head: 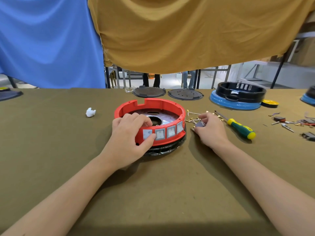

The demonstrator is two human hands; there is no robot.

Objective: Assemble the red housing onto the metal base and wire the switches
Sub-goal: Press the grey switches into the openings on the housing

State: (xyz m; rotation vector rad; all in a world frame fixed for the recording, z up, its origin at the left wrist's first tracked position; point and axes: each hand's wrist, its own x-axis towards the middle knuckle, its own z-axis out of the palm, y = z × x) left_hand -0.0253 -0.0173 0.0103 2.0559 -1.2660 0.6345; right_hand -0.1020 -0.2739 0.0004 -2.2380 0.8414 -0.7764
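Beside the red housing (150, 116), a screwdriver (238, 126) and loose wires (192, 116).

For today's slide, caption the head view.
Left hand steadies round red plastic housing; right hand picks up small grey switch.

Both hands (129, 135) (210, 129) curled (forearms extended).

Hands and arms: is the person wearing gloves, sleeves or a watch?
No. The left hand and right hand are bare, with no gloves or rings that show. Both forearms are bare up to the picture's edge, so no sleeves, watch or bracelet are in view. The fingernails look short and unpainted.
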